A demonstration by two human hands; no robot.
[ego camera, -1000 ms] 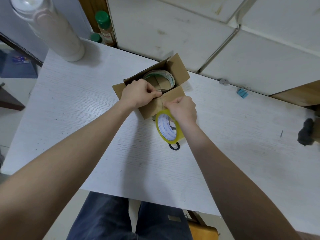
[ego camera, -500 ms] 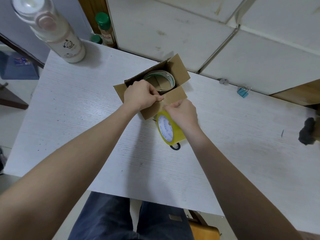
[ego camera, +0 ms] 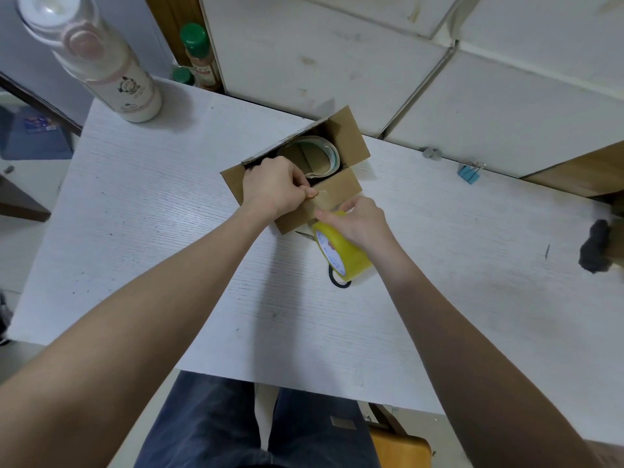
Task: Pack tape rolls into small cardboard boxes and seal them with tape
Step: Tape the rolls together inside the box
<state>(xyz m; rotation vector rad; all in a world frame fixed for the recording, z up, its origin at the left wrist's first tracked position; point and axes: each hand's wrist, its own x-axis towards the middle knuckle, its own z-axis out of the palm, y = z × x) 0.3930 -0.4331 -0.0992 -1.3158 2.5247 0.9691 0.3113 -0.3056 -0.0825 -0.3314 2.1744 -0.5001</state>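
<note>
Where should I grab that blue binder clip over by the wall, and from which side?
Take the blue binder clip by its blue body, thumb and finger on its two flat faces, coming from above. It lies flat on the white table close to the wall, so a low approach from behind looks blocked. Its wire handles look too thin for a firm grip.

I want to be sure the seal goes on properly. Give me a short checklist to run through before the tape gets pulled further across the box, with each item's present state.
1. Tape end stuck on the near flap under the left hand: ok, its thumb presses it there.
2. Yellow tape roll gripped by the right hand: ok.
3. Packed tape roll inside the cardboard box: ok.
4. Far flap folded shut: not ok, it stands open.
5. Tape strip free of wrinkles: cannot tell.
6. Something to cut with: ok, scissors lie partly hidden under the yellow tape roll.
</note>
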